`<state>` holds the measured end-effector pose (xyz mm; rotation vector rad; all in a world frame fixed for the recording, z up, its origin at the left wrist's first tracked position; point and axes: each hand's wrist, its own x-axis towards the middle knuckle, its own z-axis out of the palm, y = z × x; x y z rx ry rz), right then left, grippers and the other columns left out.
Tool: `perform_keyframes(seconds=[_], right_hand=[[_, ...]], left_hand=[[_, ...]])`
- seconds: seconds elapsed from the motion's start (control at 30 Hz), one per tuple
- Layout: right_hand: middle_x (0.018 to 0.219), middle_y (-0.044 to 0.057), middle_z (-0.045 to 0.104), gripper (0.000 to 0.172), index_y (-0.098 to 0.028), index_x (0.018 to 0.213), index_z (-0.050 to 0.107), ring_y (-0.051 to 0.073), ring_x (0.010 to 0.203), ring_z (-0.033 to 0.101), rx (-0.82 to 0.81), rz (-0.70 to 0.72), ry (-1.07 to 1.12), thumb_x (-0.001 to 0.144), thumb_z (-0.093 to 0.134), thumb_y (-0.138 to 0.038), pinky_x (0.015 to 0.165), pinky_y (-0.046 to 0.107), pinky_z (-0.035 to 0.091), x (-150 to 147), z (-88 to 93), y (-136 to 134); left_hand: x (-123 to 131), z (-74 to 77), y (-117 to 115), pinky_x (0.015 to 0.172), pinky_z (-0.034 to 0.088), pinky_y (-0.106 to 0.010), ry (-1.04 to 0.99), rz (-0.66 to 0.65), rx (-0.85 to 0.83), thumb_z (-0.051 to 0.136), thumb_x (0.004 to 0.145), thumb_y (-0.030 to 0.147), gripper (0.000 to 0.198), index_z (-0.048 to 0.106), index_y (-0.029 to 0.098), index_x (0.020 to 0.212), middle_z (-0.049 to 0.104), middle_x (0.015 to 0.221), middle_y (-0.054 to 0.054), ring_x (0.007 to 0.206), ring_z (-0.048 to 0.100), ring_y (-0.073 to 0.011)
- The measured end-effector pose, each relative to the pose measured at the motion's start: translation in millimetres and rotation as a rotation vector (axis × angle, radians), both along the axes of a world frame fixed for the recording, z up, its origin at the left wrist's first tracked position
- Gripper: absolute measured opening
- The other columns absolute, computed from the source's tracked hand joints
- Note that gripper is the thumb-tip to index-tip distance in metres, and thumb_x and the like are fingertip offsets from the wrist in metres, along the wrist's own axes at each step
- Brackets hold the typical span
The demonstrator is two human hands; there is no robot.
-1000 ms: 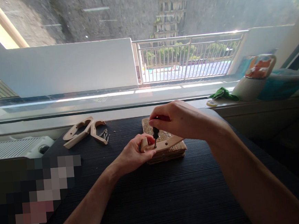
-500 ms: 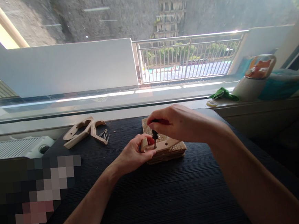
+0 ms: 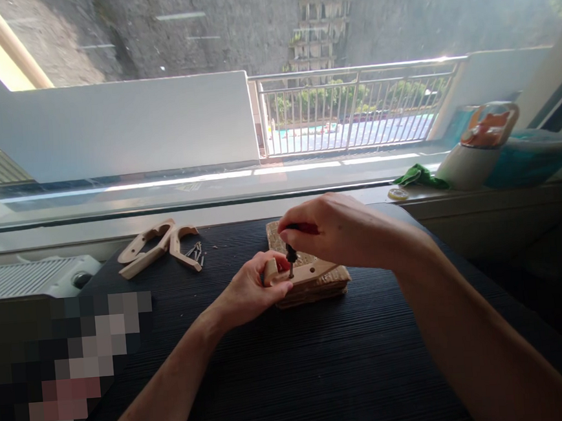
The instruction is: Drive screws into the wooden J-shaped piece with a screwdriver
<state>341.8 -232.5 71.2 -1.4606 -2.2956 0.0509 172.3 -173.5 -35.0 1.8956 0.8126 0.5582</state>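
My right hand (image 3: 319,230) is closed around the dark handle of a screwdriver (image 3: 291,254), which stands nearly upright. Its tip meets a hole near the left end of a pale wooden bracket (image 3: 301,274). Fingers and thumb of my left hand (image 3: 252,283) grip that same end. A second, dark hole shows farther right on the bracket, whose far end is partly behind my right hand. Beneath it lies a stacked block of brown cardboard (image 3: 338,282). Whether a screw sits under the tip is too small to tell.
At the table's back left lie more wooden brackets (image 3: 142,247) beside several loose screws (image 3: 195,253). A green cloth (image 3: 419,175), a yellow-white disc (image 3: 397,194) and a white container (image 3: 476,156) stand along the windowsill. A white radiator (image 3: 38,276) borders the dark table (image 3: 284,372).
Very little differs. My right hand has shifted slightly on the screwdriver handle; my left hand and the bracket stay in place.
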Motion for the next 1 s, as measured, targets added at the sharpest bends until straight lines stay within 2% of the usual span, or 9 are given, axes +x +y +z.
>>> perform_keyframes(seconds=[0.13, 0.3, 0.4, 0.63, 0.8, 0.9, 1.0], right_hand=[[0.056, -0.003, 0.053, 0.027, -0.017, 0.08, 0.067, 0.007, 0.051, 0.037, 0.014, 0.025, 0.025, 0.086, 0.044, -0.03, 0.051, 0.024, 0.022, 0, -1.6, 3], [0.053, -0.002, 0.049, 0.033, -0.016, 0.07, 0.063, 0.007, 0.048, 0.033, 0.093, -0.099, 0.005, 0.086, 0.043, -0.036, 0.049, 0.024, 0.02, 1, -9.1, 12], [0.055, -0.002, 0.05, 0.031, -0.016, 0.073, 0.064, 0.007, 0.048, 0.033, 0.1, -0.151, -0.018, 0.086, 0.042, -0.034, 0.049, 0.025, 0.019, 0, -8.9, 11], [0.062, -0.002, 0.057, 0.025, -0.022, 0.087, 0.066, 0.008, 0.054, 0.04, -0.011, -0.016, -0.002, 0.086, 0.043, -0.032, 0.052, 0.024, 0.022, 1, -1.6, 2], [0.061, -0.001, 0.057, 0.029, -0.017, 0.078, 0.065, 0.007, 0.052, 0.038, 0.032, -0.089, -0.003, 0.085, 0.045, -0.035, 0.051, 0.024, 0.022, 7, -7.2, 12], [0.059, -0.001, 0.055, 0.033, -0.016, 0.074, 0.065, 0.007, 0.05, 0.036, 0.057, -0.139, -0.009, 0.086, 0.043, -0.038, 0.05, 0.025, 0.021, 7, -9.6, 16], [0.057, -0.001, 0.055, 0.03, -0.018, 0.076, 0.066, 0.008, 0.05, 0.036, 0.072, -0.132, -0.028, 0.085, 0.043, -0.036, 0.051, 0.025, 0.02, 5, -7.1, 10]], left_hand=[[-1, 0.1, 0, 0.061, 0.042, -0.023, 0.029, 0.0, 0.01, 0.062, 0.07, 0.026, 0.027, 0.053, 0.015, 0.093, 0.054, 0.076, 0.002, 0.065, 0.049, -0.0101], [-3, -3.6, 2, 0.066, 0.043, -0.024, 0.031, 0.004, 0.05, 0.062, 0.071, 0.028, 0.029, 0.053, 0.018, 0.097, 0.054, 0.081, 0.002, 0.07, 0.05, -0.0111], [-3, -5.1, 3, 0.064, 0.043, -0.024, 0.042, -0.004, 0.056, 0.062, 0.072, 0.029, 0.028, 0.053, 0.019, 0.096, 0.054, 0.078, 0.002, 0.068, 0.05, -0.011], [-3, -7.4, 3, 0.07, 0.046, -0.026, -0.001, -0.001, 0.034, 0.063, 0.07, 0.029, 0.032, 0.053, 0.019, 0.1, 0.058, 0.088, -0.001, 0.075, 0.057, -0.0137], [-3, -2.4, 2, 0.065, 0.043, -0.023, 0.036, -0.002, 0.093, 0.062, 0.07, 0.026, 0.028, 0.056, 0.017, 0.096, 0.053, 0.082, 0.001, 0.068, 0.05, -0.0105], [-2, 1.0, 1, 0.063, 0.041, -0.022, 0.028, -0.009, 0.07, 0.062, 0.07, 0.026, 0.028, 0.055, 0.017, 0.096, 0.052, 0.08, 0.002, 0.065, 0.047, -0.0093], [-1, 1.7, 0, 0.061, 0.04, -0.021, 0.029, 0.004, 0.024, 0.062, 0.069, 0.025, 0.028, 0.054, 0.017, 0.095, 0.052, 0.077, 0.003, 0.064, 0.047, -0.0094]])
